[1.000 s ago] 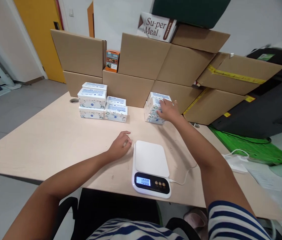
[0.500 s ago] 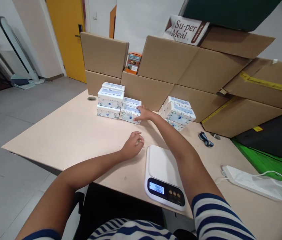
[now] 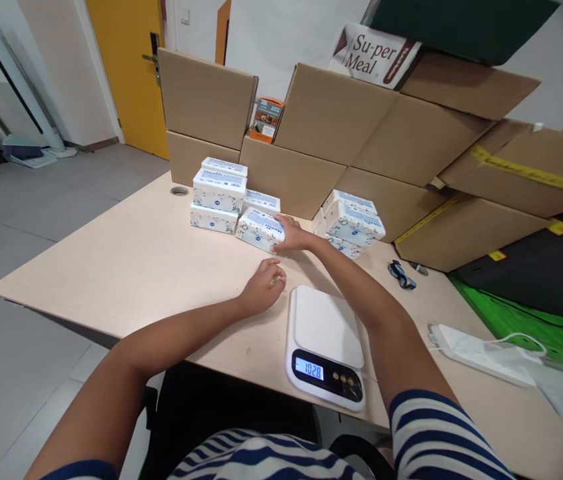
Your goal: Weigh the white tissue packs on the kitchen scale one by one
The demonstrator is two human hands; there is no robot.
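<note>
My right hand (image 3: pixel 291 235) is closed on the right end of a white tissue pack (image 3: pixel 260 231) with blue lettering and a leaf print. That pack sits slightly askew, beside a stack of similar tissue packs (image 3: pixel 218 190) on its left. Behind it lies another tissue pack (image 3: pixel 262 200). Loosely curled, my left hand (image 3: pixel 262 287) rests by the table with nothing visible in its fingers. Just right of it stands a white digital scale (image 3: pixel 328 323), its plate bare and its lit display (image 3: pixel 310 369) reading about 1028. My right forearm passes over the scale's right side.
More tissue packs (image 3: pixel 354 223) are stacked at the back right. Cardboard boxes (image 3: pixel 294 183) wall off the table's (image 3: pixel 126 267) far edge. Right of the scale lie a dark blue strap-like item (image 3: pixel 402 275) and a white power strip (image 3: pixel 484 357) with a cable.
The tissue pack under my right hand has shifted towards me and turned, opening a gap to the one behind. The display went from about 1000 to 1028. My left hand has barely moved.
</note>
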